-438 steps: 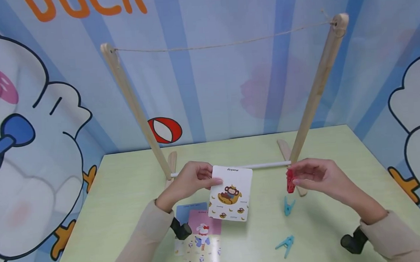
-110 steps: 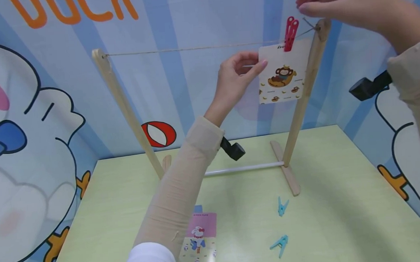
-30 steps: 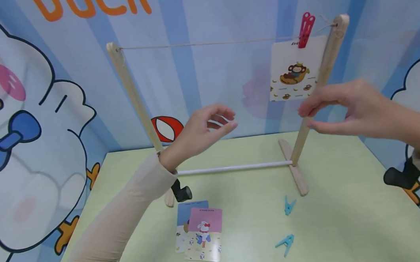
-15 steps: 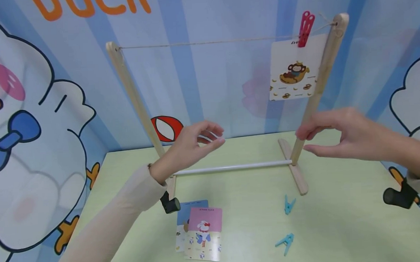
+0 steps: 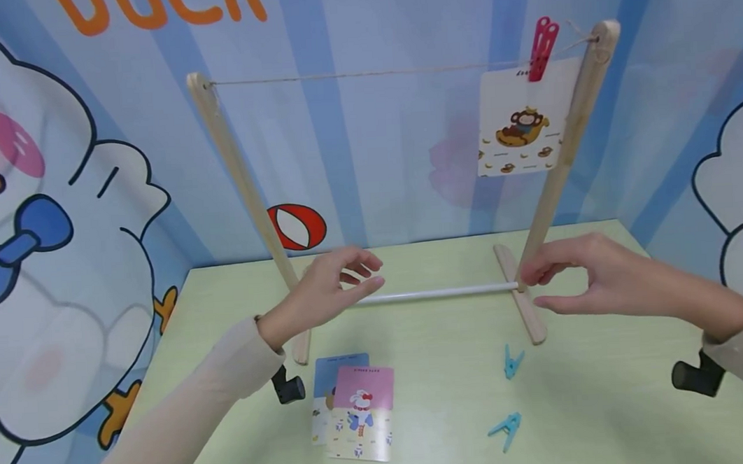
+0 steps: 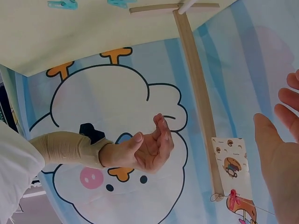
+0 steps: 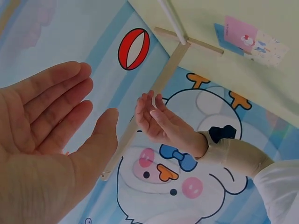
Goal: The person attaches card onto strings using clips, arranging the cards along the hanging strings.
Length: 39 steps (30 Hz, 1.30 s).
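My left hand [image 5: 327, 290] hovers above the table near the left end of the stand's white rod [image 5: 438, 294], fingers loosely bent and holding nothing. Beside the foot of the right wooden post [image 5: 569, 144], my right hand [image 5: 601, 283] is also bare, with a gap between thumb and fingers. A white card with a monkey [image 5: 520, 122] hangs from the string [image 5: 351, 75] by a red clothespin [image 5: 543, 49]. On the table a pink card with a rabbit [image 5: 361, 422] partly covers a blue card [image 5: 325, 381]. Two blue clothespins, one farther back [image 5: 513, 362] and one nearer [image 5: 506, 429], lie to their right.
The stand's left wooden post [image 5: 236, 169] rises behind my left hand. A printed cartoon backdrop [image 5: 393, 161] closes off the rear of the pale table [image 5: 437, 397]. Each wrist carries a black camera.
Earlier my left hand held the monkey card and my right the red clothespin; the card came to hang from the string. Over the last second both bare hands have come down toward the table.
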Tool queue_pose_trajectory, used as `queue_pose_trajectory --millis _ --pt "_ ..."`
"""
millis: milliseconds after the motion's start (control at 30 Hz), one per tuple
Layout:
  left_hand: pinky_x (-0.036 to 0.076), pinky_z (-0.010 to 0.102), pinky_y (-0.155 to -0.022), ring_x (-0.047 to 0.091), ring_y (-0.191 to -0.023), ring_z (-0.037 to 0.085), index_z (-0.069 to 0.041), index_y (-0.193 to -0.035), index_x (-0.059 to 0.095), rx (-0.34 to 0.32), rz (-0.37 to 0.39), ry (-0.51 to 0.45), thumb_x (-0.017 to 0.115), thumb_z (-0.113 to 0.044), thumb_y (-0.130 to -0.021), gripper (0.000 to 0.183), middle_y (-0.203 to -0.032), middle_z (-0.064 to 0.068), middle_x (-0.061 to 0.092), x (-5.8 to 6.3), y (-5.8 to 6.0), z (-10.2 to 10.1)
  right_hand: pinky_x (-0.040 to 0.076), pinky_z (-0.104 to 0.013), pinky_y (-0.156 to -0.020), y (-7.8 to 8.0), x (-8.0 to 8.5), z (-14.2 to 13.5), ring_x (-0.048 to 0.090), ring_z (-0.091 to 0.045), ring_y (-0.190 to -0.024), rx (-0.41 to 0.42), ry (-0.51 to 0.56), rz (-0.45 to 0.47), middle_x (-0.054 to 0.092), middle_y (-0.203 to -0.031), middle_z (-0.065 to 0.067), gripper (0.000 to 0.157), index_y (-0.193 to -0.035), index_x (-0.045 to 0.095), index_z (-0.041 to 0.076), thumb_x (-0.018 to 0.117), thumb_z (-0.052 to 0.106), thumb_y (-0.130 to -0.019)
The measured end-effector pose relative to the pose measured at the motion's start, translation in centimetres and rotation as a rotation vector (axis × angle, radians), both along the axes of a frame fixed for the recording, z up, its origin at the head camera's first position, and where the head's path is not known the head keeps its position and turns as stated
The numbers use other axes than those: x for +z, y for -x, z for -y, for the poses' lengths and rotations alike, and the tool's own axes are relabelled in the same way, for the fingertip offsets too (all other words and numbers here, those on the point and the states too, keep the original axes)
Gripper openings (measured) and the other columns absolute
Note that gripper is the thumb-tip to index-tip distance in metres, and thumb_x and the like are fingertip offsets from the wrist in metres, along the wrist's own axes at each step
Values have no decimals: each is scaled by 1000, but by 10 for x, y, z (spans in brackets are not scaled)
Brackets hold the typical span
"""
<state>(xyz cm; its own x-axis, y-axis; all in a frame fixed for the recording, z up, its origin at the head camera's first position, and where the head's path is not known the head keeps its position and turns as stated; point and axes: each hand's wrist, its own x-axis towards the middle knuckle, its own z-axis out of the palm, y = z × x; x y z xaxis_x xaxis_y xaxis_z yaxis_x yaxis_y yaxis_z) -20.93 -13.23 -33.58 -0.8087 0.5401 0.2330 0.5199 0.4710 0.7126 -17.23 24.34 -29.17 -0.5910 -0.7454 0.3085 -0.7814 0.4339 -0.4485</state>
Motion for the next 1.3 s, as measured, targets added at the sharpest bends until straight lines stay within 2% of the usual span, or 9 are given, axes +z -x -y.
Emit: queue_pose_trajectory --millis 233,367,600,867,1133,1300 --pt "51 31 -78 59 -91 10 -15 -108 60 11 17 6 64 -27 -87 25 -103 -2 62 -17 -3 7 51 -22 -71 -3 -16 1 61 -5 -86 -8 -9 65 63 -99 11 29 -106 63 20 73 16 -80" --pt "50 30 -79 58 -92 10 -14 -109 59 7 49 16 64 -27 -87 25 -103 -5 60 -28 -6 11 52 -24 -71 -5 -28 1 61 -5 -87 -2 -22 140 63 -100 10 25 -107 62 20 70 20 -83" --pt "50 29 -79 58 -91 12 -14 -107 59 27 84 43 65 -26 -86 25 -102 -2 61 -45 -13 15 52 -26 -72 -9 -51 2 60 -5 -86 1 -52 259 63 -100 11 24 -107 62 21 67 27 -84" --pt "50 31 -80 58 -93 15 -15 -106 60 82 101 96 68 -26 -84 26 -102 -3 61 -61 -17 19 52 -25 -72 -14 -74 6 60 -5 -86 56 -41 323 61 -99 11 27 -107 60 20 70 26 -82" --pt "50 32 -81 58 -94 18 -13 -106 60 70 136 142 67 -24 -85 25 -101 -4 60 -74 -23 20 51 -26 -74 -23 -100 11 60 -6 -88 135 -25 415 60 -98 10 25 -106 60 21 69 25 -83" --pt "49 31 -81 58 -94 18 -14 -107 60 74 147 152 67 -25 -85 25 -102 -4 59 -81 -24 20 51 -26 -74 -27 -112 13 60 -6 -87 147 -14 438 60 -98 10 26 -106 60 21 70 21 -82"
